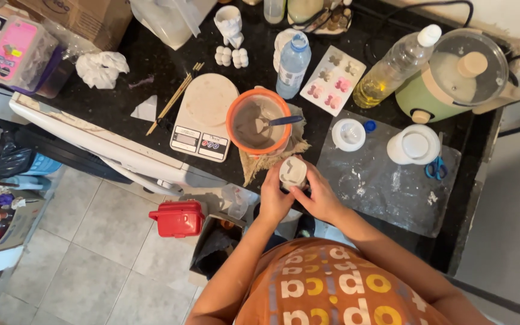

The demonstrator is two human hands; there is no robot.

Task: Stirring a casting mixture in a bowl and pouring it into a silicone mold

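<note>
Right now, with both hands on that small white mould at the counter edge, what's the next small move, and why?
Probably steady the white mould between the left hand and right hand and bring it beside the orange bowl: the bowl holds grey mix with a spoon in it.

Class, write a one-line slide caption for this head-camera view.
Both hands, left hand and right hand, hold a small white mould beside an orange-rimmed mixing bowl on the black countertop.

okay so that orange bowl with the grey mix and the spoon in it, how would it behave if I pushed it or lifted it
The orange bowl looks part full of grey mix, so probably heavy for its size. It sits on crumpled cloth, so it may drag rather than slide. The spoon leans loosely on the rim and could shift.
</note>
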